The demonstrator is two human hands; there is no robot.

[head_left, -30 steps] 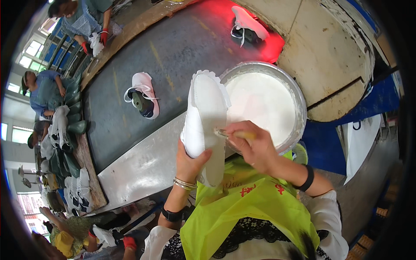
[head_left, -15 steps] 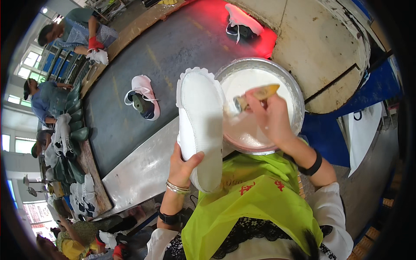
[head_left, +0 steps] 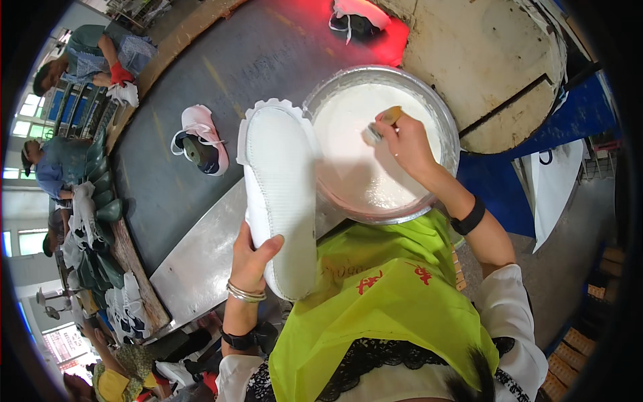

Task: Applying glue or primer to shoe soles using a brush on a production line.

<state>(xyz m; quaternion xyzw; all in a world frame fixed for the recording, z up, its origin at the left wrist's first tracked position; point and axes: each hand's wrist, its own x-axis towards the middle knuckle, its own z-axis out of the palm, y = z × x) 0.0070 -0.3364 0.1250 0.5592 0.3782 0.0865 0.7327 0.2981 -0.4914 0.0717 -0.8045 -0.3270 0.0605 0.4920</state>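
Observation:
A white shoe (head_left: 280, 194), with its flat sole side facing up at me and a scalloped edge round the toe, is gripped near the heel by my left hand (head_left: 253, 261). My thumb lies over its near side. Pinched in the fingers of my right hand (head_left: 413, 149) is a brush (head_left: 390, 116) with a short wooden handle. Its bristles hang above the white liquid (head_left: 351, 124) in a round metal basin (head_left: 450, 120); whether they touch the surface I cannot tell. The basin stands just right of the shoe.
On the dark conveyor belt (head_left: 248, 74) lie a pink shoe (head_left: 201, 137) and, under red light, another shoe (head_left: 358, 17). A metal plate (head_left: 201, 251) edges the belt. Co-workers (head_left: 50, 164) stand along the left, by white shoes and dark green lasts (head_left: 110, 211).
My right hand has swung the brush, turning its handle more upright over the liquid. The view has shifted, so the belt and basin appear further left and up. My left hand keeps its hold.

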